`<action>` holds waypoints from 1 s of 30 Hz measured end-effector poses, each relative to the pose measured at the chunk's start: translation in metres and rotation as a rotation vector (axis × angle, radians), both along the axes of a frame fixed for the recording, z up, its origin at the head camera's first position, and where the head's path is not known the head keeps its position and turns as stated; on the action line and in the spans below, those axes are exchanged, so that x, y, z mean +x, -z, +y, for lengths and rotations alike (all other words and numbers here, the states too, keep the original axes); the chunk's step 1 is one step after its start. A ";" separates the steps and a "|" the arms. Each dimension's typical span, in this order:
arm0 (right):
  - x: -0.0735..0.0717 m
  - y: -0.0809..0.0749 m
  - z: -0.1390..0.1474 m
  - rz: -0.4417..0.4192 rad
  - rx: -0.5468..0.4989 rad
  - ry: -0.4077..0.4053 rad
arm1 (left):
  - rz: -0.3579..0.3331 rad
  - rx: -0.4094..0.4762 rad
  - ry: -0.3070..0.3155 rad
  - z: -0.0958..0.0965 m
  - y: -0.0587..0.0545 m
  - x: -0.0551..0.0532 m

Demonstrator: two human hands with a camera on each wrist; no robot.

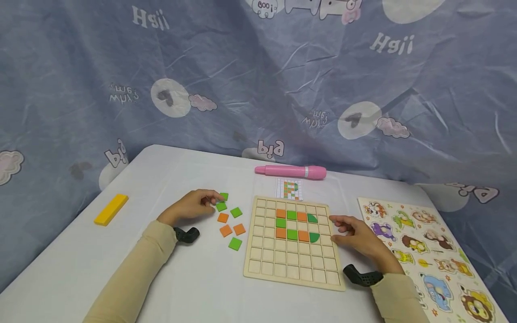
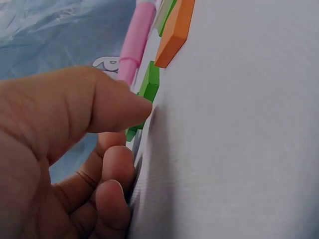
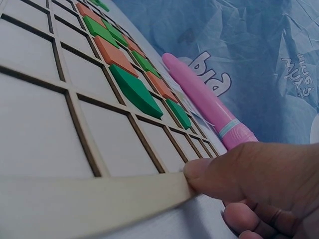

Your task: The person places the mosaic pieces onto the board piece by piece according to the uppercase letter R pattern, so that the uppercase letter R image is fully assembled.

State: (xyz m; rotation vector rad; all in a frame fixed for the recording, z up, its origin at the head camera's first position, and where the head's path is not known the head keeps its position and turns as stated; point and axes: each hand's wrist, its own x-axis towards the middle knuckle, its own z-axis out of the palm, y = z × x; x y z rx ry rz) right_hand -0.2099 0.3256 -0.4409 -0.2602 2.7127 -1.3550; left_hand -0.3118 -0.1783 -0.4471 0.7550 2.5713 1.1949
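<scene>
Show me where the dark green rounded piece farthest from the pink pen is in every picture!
Head: right of centre, the dark green piece ends the lower tile row on the board.
Left wrist: not in it.
Right wrist: left of centre, the larger-looking dark green piece.
Shared landmark: the pink pen, upper left in left wrist, right of centre in right wrist.

Forearms extended forward, left grip loosely curved, right grip with thumb outstretched
</scene>
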 end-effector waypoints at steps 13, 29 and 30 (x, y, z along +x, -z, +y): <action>0.002 -0.002 -0.002 -0.011 -0.019 0.005 | 0.007 -0.049 -0.024 0.002 -0.001 0.005; 0.003 -0.003 -0.003 0.005 -0.014 0.001 | 0.020 -0.009 -0.050 -0.008 0.005 -0.002; 0.003 -0.003 -0.003 0.007 -0.014 0.000 | 0.021 -0.006 -0.054 -0.008 0.005 -0.001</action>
